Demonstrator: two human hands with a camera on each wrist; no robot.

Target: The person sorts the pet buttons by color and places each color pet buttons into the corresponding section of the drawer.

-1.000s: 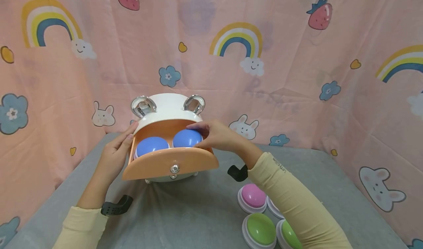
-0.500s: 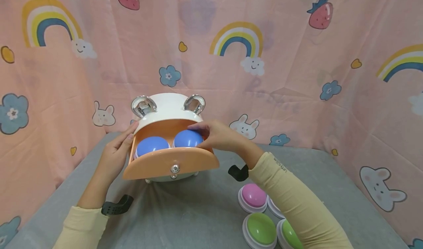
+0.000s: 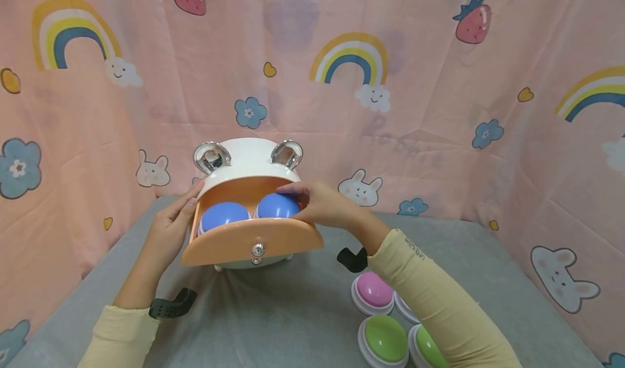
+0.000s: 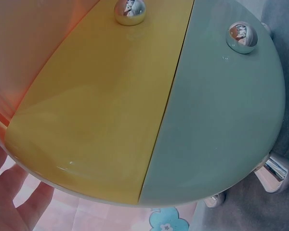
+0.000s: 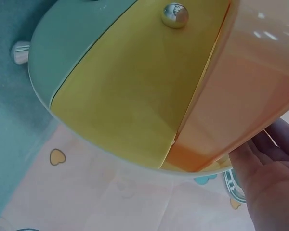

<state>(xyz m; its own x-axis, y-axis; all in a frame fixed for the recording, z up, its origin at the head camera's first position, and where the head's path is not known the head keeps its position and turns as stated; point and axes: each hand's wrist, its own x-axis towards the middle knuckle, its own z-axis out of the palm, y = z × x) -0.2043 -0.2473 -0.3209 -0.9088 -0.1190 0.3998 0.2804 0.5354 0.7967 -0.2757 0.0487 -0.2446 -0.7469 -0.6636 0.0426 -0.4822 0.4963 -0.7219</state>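
Observation:
A white round-topped storage box (image 3: 250, 157) with two chrome ears stands on the grey cloth. Its orange top drawer (image 3: 251, 243) is pulled out. Inside sit a left blue dome button (image 3: 224, 216) and a right blue dome button (image 3: 276, 205), both on pale bases. My right hand (image 3: 324, 202) holds the right button, thumb in front and fingers behind it. Its base is mostly hidden by the drawer front. My left hand (image 3: 171, 227) rests along the box's left side with its fingers extended. The left wrist view shows the yellow middle drawer (image 4: 96, 106) and green bottom drawer (image 4: 214, 115) closed.
Near my right forearm lie a pink dome button (image 3: 374, 289), a green dome button (image 3: 386, 338) and a second green one (image 3: 429, 349). Another white base (image 3: 405, 308) is partly covered by the sleeve. A pink printed curtain (image 3: 312, 113) hangs behind the table.
My right hand shifts only very slightly around the right blue dome button. My left hand and the box look the same.

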